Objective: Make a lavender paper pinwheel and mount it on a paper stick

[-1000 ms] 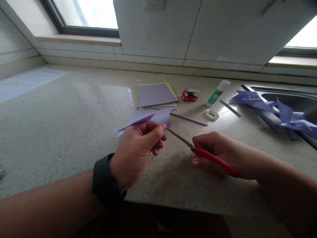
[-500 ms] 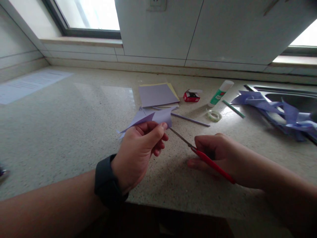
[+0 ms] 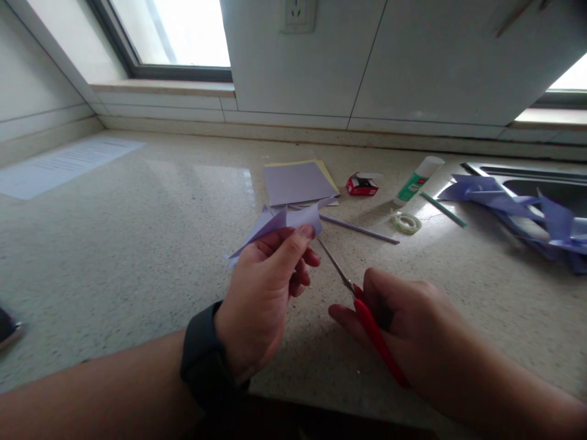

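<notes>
My left hand [image 3: 266,293], with a dark watch on its wrist, pinches a folded lilac paper piece [image 3: 279,225] above the speckled counter. My right hand [image 3: 403,324] grips red-handled scissors [image 3: 367,321]. Their metal blades point up and to the left, and the tips reach the lower right edge of the paper. Whether the blades are apart or together is not clear.
Behind the paper lie a stack of lilac and yellow sheets [image 3: 298,181], a thin lilac stick [image 3: 362,229], a small red box [image 3: 362,184], a glue stick [image 3: 419,178], a tape roll [image 3: 406,222] and a green pencil [image 3: 444,209]. Lilac scraps [image 3: 518,211] cover the sink edge at the right.
My right hand has drawn nearer to me and swung the scissors more upright, blades still at the paper. My left hand has lifted the paper slightly.
</notes>
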`<state>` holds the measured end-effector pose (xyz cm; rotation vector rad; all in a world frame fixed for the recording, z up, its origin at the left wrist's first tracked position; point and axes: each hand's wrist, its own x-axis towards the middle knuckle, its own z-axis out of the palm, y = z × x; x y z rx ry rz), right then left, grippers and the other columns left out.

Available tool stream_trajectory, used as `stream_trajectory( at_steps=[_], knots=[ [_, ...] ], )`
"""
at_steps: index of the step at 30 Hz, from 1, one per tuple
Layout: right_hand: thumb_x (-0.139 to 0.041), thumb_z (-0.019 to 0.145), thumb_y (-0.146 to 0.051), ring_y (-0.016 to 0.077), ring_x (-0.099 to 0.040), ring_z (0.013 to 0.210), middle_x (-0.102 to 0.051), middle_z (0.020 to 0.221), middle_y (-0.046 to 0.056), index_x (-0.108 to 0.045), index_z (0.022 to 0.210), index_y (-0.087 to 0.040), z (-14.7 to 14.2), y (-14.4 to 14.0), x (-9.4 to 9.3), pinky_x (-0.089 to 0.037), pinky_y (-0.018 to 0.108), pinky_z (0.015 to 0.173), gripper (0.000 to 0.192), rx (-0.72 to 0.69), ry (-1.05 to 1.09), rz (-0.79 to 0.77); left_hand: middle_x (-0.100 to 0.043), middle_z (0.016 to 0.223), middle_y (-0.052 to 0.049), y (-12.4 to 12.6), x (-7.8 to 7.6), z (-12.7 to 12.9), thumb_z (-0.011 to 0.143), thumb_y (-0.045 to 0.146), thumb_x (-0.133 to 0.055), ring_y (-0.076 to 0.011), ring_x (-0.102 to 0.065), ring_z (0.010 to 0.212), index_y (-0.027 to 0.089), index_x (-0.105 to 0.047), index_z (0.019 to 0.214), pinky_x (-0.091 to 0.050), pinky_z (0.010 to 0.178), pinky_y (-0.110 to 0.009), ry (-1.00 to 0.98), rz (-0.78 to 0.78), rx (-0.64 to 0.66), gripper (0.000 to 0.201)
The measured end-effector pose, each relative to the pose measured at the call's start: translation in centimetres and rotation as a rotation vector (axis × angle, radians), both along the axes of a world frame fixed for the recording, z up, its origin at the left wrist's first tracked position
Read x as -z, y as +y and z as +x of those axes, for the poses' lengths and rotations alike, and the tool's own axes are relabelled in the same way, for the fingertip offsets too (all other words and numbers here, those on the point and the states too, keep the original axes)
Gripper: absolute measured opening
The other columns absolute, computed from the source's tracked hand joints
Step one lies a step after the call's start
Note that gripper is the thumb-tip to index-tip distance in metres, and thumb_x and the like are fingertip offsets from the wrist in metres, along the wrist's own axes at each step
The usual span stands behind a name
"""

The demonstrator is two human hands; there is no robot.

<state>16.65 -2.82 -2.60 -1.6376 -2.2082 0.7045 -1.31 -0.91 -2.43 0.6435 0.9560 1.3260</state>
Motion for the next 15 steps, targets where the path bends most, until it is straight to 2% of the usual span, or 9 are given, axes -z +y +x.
stream_trajectory(
  at_steps=[5,15],
  knots=[
    [-0.059,0.088,-0.067,0.0110,-0.039,0.041,-0.049,0.048,-0.002,-0.046,0.064,-0.024,-0.27,-0.03,-0.17,-0.028,0.024,0.038,0.050,0.014,0.015,0.024,-0.062,0.063,0.004,-0.01,0.04,0.09,0.081,0.035,-0.082,-0.0034,-0.045,0.049,0.017,-0.067,0.073,-0.033,0.044,-0.014,-0.010,0.009,0.002,0.025],
    [-0.063,0.087,-0.064,0.0120,-0.041,0.043,-0.052,0.052,-0.002,-0.048,0.067,-0.024,-0.05,-0.10,0.20,-0.030,0.025,0.041,0.047,0.034,0.007,0.014,-0.061,0.064,0.005,-0.02,0.01,0.02,0.079,0.031,-0.084,-0.0028,-0.044,0.049,0.017,-0.067,0.073,-0.034,0.045,-0.014,-0.007,0.027,0.022,0.024]
  ],
)
